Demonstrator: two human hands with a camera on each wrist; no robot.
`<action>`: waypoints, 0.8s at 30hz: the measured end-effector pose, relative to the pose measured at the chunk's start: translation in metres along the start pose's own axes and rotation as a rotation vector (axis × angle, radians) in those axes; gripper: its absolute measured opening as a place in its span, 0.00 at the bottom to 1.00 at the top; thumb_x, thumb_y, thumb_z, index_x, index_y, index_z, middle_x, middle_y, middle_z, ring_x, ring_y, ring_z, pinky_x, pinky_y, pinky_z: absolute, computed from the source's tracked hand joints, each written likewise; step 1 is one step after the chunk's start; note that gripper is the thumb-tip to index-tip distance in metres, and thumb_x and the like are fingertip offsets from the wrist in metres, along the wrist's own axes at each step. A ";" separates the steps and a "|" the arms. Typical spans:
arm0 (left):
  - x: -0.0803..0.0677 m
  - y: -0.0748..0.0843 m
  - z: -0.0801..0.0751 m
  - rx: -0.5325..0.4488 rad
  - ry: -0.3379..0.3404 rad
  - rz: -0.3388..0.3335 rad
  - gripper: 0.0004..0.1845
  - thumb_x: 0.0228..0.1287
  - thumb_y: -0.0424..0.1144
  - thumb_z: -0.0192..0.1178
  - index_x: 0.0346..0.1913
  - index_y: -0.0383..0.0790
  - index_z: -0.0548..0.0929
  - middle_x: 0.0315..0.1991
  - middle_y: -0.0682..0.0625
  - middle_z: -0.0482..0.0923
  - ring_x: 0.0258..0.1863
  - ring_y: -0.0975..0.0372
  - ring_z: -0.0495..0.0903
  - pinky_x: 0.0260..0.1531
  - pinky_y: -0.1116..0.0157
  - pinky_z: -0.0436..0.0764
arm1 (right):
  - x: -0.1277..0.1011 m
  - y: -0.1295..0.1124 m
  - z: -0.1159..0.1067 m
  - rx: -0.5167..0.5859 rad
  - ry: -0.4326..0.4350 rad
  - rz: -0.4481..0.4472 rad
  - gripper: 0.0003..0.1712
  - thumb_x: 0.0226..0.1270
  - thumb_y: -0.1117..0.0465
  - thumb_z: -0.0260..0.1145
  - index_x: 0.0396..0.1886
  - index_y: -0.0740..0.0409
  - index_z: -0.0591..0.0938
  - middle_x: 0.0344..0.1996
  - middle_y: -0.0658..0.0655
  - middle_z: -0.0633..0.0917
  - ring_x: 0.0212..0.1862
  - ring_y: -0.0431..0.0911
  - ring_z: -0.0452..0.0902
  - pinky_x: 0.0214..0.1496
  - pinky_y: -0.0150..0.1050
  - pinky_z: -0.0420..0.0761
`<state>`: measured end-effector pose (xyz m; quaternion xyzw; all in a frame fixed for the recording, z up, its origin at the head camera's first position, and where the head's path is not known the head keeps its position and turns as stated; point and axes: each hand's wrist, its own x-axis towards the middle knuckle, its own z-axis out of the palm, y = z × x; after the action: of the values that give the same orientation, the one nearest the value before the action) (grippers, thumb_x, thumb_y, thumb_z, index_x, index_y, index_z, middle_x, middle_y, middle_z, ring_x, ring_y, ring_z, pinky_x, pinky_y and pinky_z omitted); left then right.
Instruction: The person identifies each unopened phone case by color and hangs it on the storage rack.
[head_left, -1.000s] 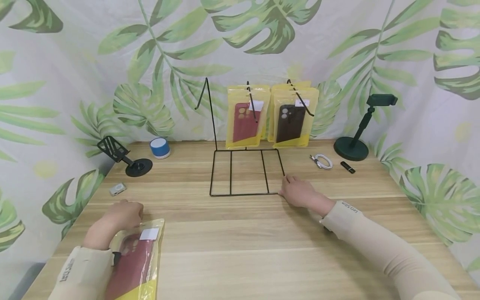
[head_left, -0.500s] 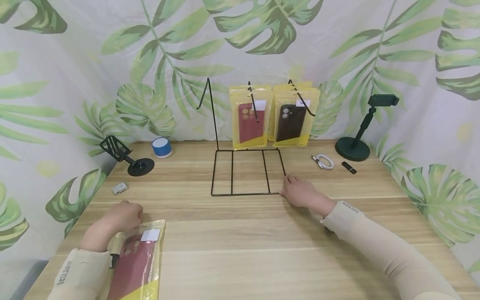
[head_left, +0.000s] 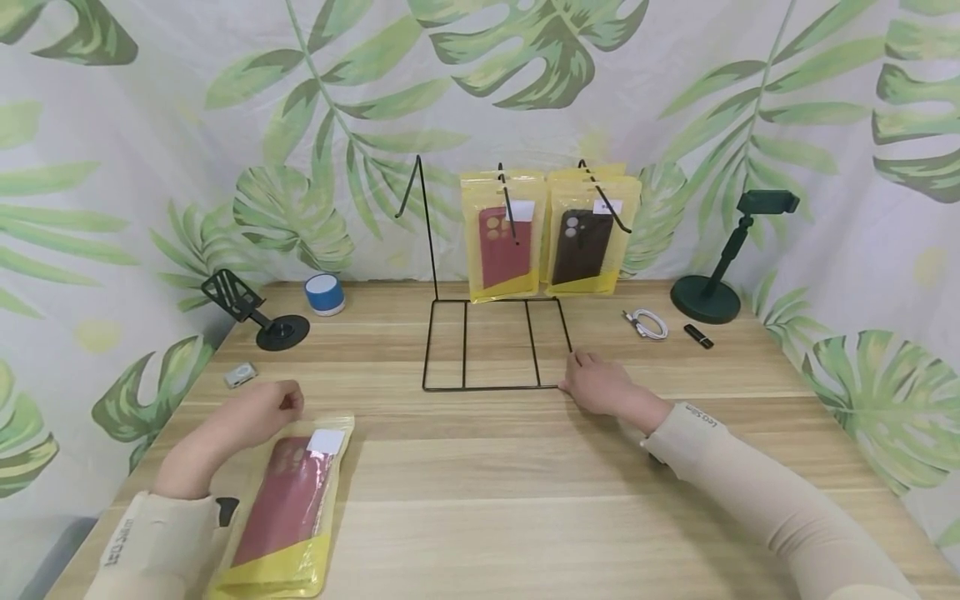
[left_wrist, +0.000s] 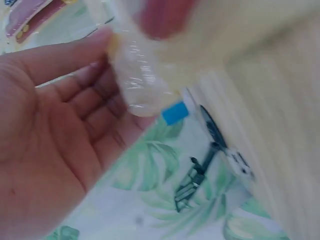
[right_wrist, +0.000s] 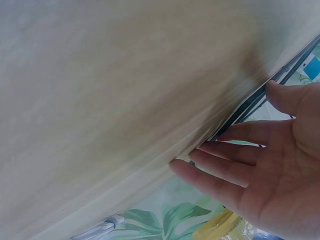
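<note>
Red phone case in clear-and-yellow plastic pouch (head_left: 288, 508) is held at top edge by left hand (head_left: 251, 417), fingers curled round pouch top (left_wrist: 135, 75); pouch is lying flat on light wooden counter (head_left: 525, 483), near left front edge. Not yet hung. Black wire display rack (head_left: 495, 346) is steadied at base corner by right hand (head_left: 600, 385), fingers straight, resting on counter (right_wrist: 220, 182). Middle and right hooks already carry pouched cases (head_left: 551, 233); left hook (head_left: 408, 187) is seen bare. Judged: one pouch left to hang.
</note>
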<state>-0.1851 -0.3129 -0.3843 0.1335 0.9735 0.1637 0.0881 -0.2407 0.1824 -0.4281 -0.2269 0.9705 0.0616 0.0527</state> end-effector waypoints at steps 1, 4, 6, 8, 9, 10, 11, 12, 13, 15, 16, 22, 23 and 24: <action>0.002 0.004 -0.002 -0.009 0.020 0.018 0.03 0.65 0.31 0.59 0.33 0.36 0.78 0.28 0.49 0.78 0.27 0.60 0.73 0.27 0.64 0.74 | 0.000 0.000 0.000 0.000 0.001 0.001 0.35 0.80 0.48 0.49 0.68 0.75 0.68 0.67 0.74 0.71 0.68 0.65 0.70 0.60 0.61 0.80; 0.007 0.020 -0.008 -0.042 0.066 0.059 0.03 0.67 0.32 0.60 0.35 0.38 0.77 0.30 0.49 0.78 0.29 0.60 0.74 0.28 0.64 0.75 | 0.000 0.000 -0.002 0.000 0.003 0.012 0.35 0.80 0.48 0.50 0.68 0.76 0.68 0.67 0.73 0.72 0.67 0.65 0.70 0.59 0.61 0.80; 0.011 0.031 -0.011 -0.050 0.105 0.095 0.03 0.69 0.33 0.59 0.36 0.39 0.77 0.31 0.49 0.79 0.29 0.61 0.74 0.29 0.65 0.74 | 0.000 -0.001 -0.002 0.000 0.006 0.018 0.35 0.80 0.48 0.50 0.68 0.75 0.69 0.67 0.73 0.72 0.67 0.65 0.71 0.59 0.61 0.80; 0.014 0.043 -0.012 -0.061 0.135 0.123 0.03 0.70 0.34 0.58 0.37 0.39 0.77 0.33 0.50 0.80 0.30 0.61 0.74 0.29 0.65 0.74 | 0.000 -0.001 -0.002 0.003 0.009 0.021 0.35 0.80 0.48 0.50 0.68 0.75 0.69 0.67 0.73 0.72 0.67 0.65 0.71 0.59 0.62 0.80; 0.016 0.049 -0.012 -0.072 0.143 0.135 0.03 0.71 0.35 0.57 0.38 0.39 0.77 0.33 0.50 0.80 0.30 0.61 0.74 0.30 0.65 0.74 | 0.000 -0.001 -0.002 0.001 0.011 0.018 0.35 0.80 0.47 0.50 0.67 0.75 0.69 0.66 0.73 0.73 0.67 0.65 0.71 0.59 0.61 0.80; 0.017 0.055 -0.013 -0.080 0.157 0.148 0.03 0.71 0.35 0.57 0.39 0.39 0.78 0.33 0.50 0.80 0.30 0.61 0.74 0.30 0.65 0.75 | 0.000 -0.001 -0.001 0.004 0.011 0.017 0.35 0.80 0.47 0.50 0.67 0.75 0.69 0.66 0.73 0.73 0.67 0.65 0.71 0.59 0.62 0.80; 0.019 0.062 -0.013 -0.091 0.169 0.162 0.03 0.72 0.35 0.57 0.39 0.39 0.78 0.33 0.50 0.80 0.30 0.61 0.74 0.30 0.64 0.75 | 0.000 -0.001 -0.001 0.005 0.011 0.016 0.35 0.80 0.47 0.50 0.67 0.75 0.69 0.66 0.73 0.73 0.67 0.65 0.71 0.59 0.62 0.80; 0.021 0.068 -0.013 -0.103 0.184 0.179 0.03 0.72 0.35 0.57 0.40 0.38 0.78 0.32 0.50 0.80 0.30 0.61 0.75 0.30 0.64 0.76 | 0.000 -0.001 -0.001 0.006 0.011 0.015 0.35 0.80 0.47 0.50 0.67 0.76 0.69 0.66 0.73 0.73 0.67 0.65 0.71 0.59 0.62 0.80; 0.023 0.075 -0.014 -0.120 0.197 0.198 0.03 0.72 0.35 0.57 0.40 0.38 0.78 0.31 0.50 0.80 0.30 0.61 0.75 0.30 0.64 0.76 | 0.001 -0.001 -0.001 0.008 0.010 0.014 0.35 0.80 0.47 0.50 0.67 0.76 0.69 0.66 0.73 0.72 0.67 0.65 0.70 0.60 0.62 0.79; 0.026 0.089 -0.015 -0.142 0.238 0.247 0.02 0.72 0.34 0.57 0.41 0.38 0.78 0.31 0.50 0.80 0.29 0.61 0.75 0.30 0.64 0.77 | 0.001 -0.001 -0.001 0.008 0.007 0.016 0.35 0.80 0.47 0.50 0.68 0.76 0.69 0.67 0.73 0.72 0.67 0.65 0.70 0.60 0.62 0.79; 0.027 0.095 -0.015 -0.151 0.257 0.268 0.03 0.72 0.34 0.57 0.41 0.38 0.78 0.31 0.50 0.80 0.29 0.62 0.75 0.30 0.64 0.78 | 0.001 -0.001 0.000 0.009 0.003 0.017 0.35 0.80 0.47 0.50 0.68 0.75 0.68 0.67 0.73 0.72 0.68 0.65 0.70 0.60 0.62 0.79; 0.036 0.135 -0.022 -0.226 0.338 0.406 0.01 0.70 0.33 0.59 0.41 0.39 0.78 0.35 0.49 0.82 0.39 0.58 0.82 0.41 0.57 0.83 | 0.001 -0.001 0.002 0.018 -0.010 0.029 0.36 0.80 0.46 0.48 0.69 0.74 0.67 0.69 0.73 0.70 0.69 0.65 0.68 0.61 0.63 0.78; 0.038 0.142 -0.024 -0.240 0.350 0.430 0.02 0.70 0.32 0.60 0.41 0.39 0.78 0.36 0.49 0.83 0.41 0.57 0.83 0.43 0.56 0.83 | 0.001 0.000 0.002 0.016 -0.010 0.029 0.36 0.80 0.46 0.48 0.70 0.74 0.67 0.69 0.72 0.70 0.69 0.65 0.68 0.61 0.63 0.78; 0.041 0.148 -0.026 -0.255 0.360 0.451 0.02 0.69 0.31 0.60 0.41 0.39 0.78 0.36 0.49 0.83 0.43 0.56 0.84 0.45 0.55 0.84 | 0.001 0.000 0.002 0.018 -0.010 0.028 0.36 0.80 0.46 0.48 0.70 0.74 0.67 0.69 0.72 0.70 0.69 0.65 0.68 0.62 0.63 0.78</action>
<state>-0.1951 -0.1744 -0.3149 0.3026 0.8909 0.3209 -0.1082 -0.2412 0.1821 -0.4303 -0.2123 0.9739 0.0549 0.0586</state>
